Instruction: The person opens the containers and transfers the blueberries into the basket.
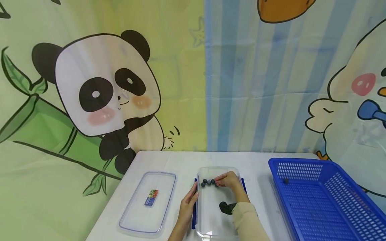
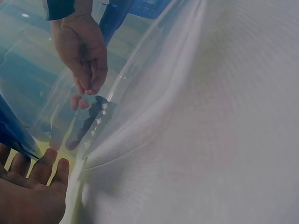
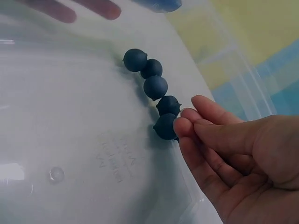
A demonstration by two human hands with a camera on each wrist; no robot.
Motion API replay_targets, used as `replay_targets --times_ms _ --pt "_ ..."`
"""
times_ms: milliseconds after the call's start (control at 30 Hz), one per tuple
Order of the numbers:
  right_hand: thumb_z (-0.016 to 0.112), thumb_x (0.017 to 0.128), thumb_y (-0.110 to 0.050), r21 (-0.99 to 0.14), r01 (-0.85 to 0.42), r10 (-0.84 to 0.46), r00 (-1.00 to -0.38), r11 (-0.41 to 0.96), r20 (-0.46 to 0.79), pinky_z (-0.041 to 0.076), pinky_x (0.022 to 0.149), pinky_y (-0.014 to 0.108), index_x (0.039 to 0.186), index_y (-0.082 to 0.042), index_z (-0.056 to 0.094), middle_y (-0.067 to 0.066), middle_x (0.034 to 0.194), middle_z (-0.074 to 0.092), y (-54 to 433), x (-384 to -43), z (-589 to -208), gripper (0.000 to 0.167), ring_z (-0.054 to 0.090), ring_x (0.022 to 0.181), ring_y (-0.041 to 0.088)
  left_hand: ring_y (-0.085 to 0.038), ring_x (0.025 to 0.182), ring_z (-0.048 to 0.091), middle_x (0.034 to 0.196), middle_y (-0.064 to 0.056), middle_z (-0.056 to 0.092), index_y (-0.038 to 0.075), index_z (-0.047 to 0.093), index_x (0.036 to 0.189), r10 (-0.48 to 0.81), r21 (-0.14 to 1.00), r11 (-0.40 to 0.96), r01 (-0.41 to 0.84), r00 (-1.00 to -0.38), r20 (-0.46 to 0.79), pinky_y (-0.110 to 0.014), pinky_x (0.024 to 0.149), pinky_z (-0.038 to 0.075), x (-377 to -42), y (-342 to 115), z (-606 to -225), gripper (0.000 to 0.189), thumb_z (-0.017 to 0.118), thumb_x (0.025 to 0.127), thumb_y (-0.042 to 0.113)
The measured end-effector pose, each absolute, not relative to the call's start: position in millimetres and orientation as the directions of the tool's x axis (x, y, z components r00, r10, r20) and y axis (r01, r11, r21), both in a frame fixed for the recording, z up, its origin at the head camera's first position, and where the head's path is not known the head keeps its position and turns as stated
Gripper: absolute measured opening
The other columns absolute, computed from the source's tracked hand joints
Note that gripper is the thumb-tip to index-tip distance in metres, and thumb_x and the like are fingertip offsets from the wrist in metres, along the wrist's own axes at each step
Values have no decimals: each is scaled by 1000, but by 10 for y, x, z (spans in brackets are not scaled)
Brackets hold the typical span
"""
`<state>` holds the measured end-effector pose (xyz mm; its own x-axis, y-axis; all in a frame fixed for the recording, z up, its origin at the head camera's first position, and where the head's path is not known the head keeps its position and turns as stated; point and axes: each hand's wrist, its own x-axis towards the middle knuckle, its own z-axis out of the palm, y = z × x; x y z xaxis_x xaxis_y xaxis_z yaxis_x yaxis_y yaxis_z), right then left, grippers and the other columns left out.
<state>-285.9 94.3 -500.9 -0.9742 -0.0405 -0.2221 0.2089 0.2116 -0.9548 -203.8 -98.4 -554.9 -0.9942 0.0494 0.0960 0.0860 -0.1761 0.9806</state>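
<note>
Several dark blueberries (image 3: 155, 87) lie in a bent row inside a clear plastic container (image 1: 211, 217) near its far end. My right hand (image 1: 230, 180) reaches in over the right wall. In the right wrist view, the thumb and fingertips of that hand (image 3: 233, 154) pinch at the berry (image 3: 166, 126) closing the row, covering part of it. Along the outside of the container's left wall, my left hand (image 1: 187, 205) rests with extended fingers touching it. The left wrist view shows the left hand's fingers (image 2: 44, 165) against the clear side.
To the left lies a clear lid (image 1: 135, 214) with a colourful label (image 1: 151, 197). A blue slotted basket (image 1: 313, 197) stands at the right, holding a small dark berry (image 1: 285, 180). Blue latches (image 1: 194, 214) flank the container. A printed curtain (image 1: 241, 83) hangs behind the table.
</note>
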Motion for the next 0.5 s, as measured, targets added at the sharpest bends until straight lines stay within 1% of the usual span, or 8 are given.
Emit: replay_targets --times_ms 133,300,400,500 --pt "58 77 21 -950 212 -6 -976 227 -219 57 66 33 92 19 64 27 85 66 909 -2837 -5002 17 65 64 20 -16 134 26 144 0 35 12 43 138 52 978 -188 86 -994 97 -26 109 18 -2023 -984 -5544 45 53 94 18" --pt "58 76 21 -948 208 0 -977 243 -215 57 65 33 93 19 64 27 84 66 891 -2837 -5004 18 64 63 18 -15 134 25 144 2 35 13 43 138 44 981 -174 88 -994 97 -25 109 18 -2025 -985 -5537 47 55 93 21" --pt "59 76 21 -940 220 -19 -972 261 -233 56 61 30 92 18 64 24 81 67 887 -2842 -5032 17 63 61 16 -13 134 25 143 4 36 15 43 138 36 983 -166 80 -996 87 -21 108 19 -2032 -985 -5537 46 55 93 21" --pt "61 75 20 -929 238 -35 -965 282 -258 55 57 26 90 17 65 20 76 68 876 -2842 -5079 16 62 58 14 -13 134 26 143 4 37 15 44 137 31 983 -167 79 -996 85 -15 105 22 -2034 -979 -5540 45 54 94 19"
